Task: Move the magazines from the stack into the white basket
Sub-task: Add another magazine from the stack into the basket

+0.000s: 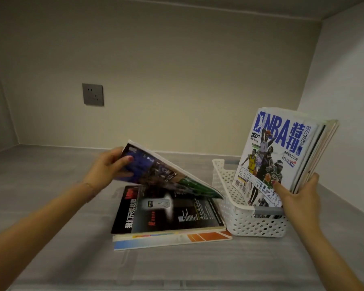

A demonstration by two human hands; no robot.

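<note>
A short stack of magazines (pixel 168 217) lies flat on the grey shelf, a black cover on top. My left hand (pixel 109 169) grips the left edge of a dark-covered magazine (pixel 166 173) and holds it tilted above the stack, its right edge down near the basket. The white perforated basket (pixel 259 225) stands right of the stack. Several magazines stand upright in it, leaning right, with a white and blue NBA cover (pixel 275 152) in front. My right hand (pixel 298 198) clasps their lower right corner, thumb on the front cover.
A grey wall socket (pixel 93 94) sits on the back wall at the left. The shelf is a recess with a side wall (pixel 345 85) close behind the basket on the right and a ceiling above.
</note>
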